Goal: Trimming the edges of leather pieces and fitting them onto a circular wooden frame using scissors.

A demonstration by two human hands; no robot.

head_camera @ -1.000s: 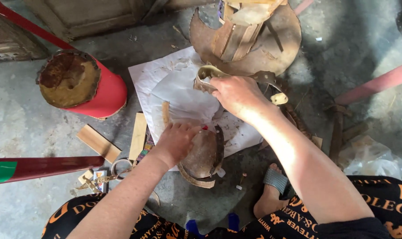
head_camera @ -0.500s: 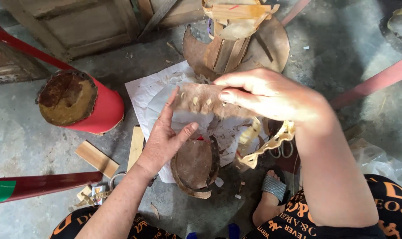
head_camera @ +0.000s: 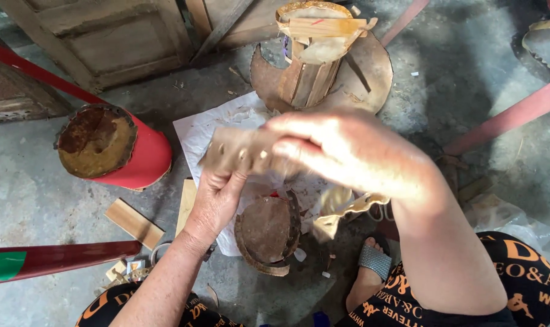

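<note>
Both my hands are raised over a sheet of white paper on the concrete floor. My right hand, blurred, grips a long brown strip with a row of pale spots, and the strip's tail hangs curled below my wrist. My left hand holds the strip's left end from beneath, fingers up. Under the hands lies a round rusty-brown drum-shaped piece on the paper.
A red cylinder with a rusty top stands to the left. A wooden stave frame sits on a round brown disc at the back. Wood slats, a red pole and my sandalled foot lie nearby.
My right hand lifted the brown strip off the paper and drew it up and left. My left hand rose from the round piece to take the strip's end.
</note>
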